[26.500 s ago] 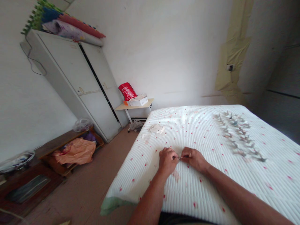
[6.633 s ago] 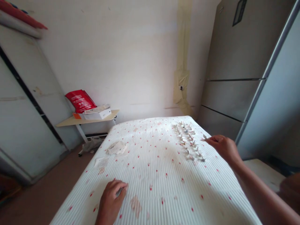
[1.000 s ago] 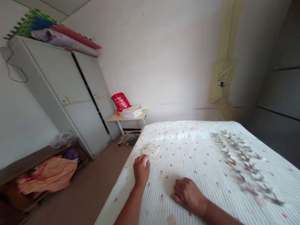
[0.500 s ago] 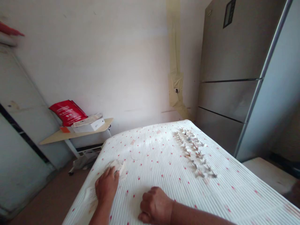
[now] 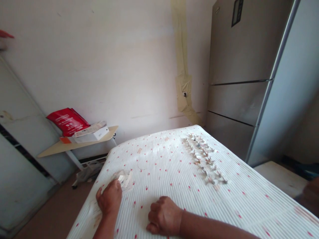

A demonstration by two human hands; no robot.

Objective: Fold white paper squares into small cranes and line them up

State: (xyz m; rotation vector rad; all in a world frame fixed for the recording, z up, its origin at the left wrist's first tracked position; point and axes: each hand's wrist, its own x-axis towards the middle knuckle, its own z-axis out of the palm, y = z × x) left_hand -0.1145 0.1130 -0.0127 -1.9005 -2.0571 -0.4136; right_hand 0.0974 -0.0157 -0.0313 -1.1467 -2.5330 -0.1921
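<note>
My left hand (image 5: 110,197) is closed at the left side of the covered table. At its fingertips a small white piece of paper (image 5: 121,178) stands slightly raised over a low pile of paper pieces (image 5: 128,182). My right hand (image 5: 163,215) rests on the cover as a closed fist, back of the hand up. Whatever its curled fingers may hold is hidden. To the right, several small folded paper shapes (image 5: 209,161) with pointed tips stand in rows on the white ribbed cover (image 5: 159,159) with red dots.
A small side table (image 5: 50,149) at the left bears a red bag (image 5: 68,121) and a white box (image 5: 96,135). Behind the covered table is a wall with a taped socket (image 5: 184,94). A grey refrigerator (image 5: 236,99) stands at the right, near a low pale surface (image 5: 270,176).
My left hand has drawn back slightly, its fingers curling in, and the paper at the fingertips now shows raised. My right fist stays put. The view has shifted a little to the right.
</note>
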